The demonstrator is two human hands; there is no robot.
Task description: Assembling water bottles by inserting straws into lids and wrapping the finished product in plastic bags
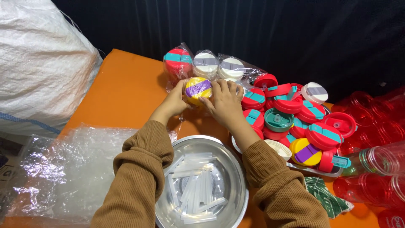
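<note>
**Two hands on a yellow lid**

Two hands closed around one yellow lid with a purple band (pixel 197 89), near the far edge of the orange desk (pixel 122 93). The left hand (pixel 176 101) cupped the lid's left side, fingers curled shut against it; the right hand (pixel 223 101) pressed on it from the right, fingertips (pixel 206 100) wrapped over the rim. Whether a clear wrapper covered the lid could not be told. Handling it well probably meant keeping both grips even, so the lid stayed level and did not slip.

Just beyond the hands stood a row of bagged lids: a red one with a teal band (pixel 178 61) and two white ones (pixel 205 63). Toward the right edge lay a heap of loose red lids (pixel 291 114) on a tray. At the near edge sat a round metal bowl (pixel 230 169) holding clear plastic strips (pixel 194 190). Crumpled clear plastic (pixel 71 169) covered the near-left corner, and red transparent cups (pixel 371 139) crowded the right edge.
</note>
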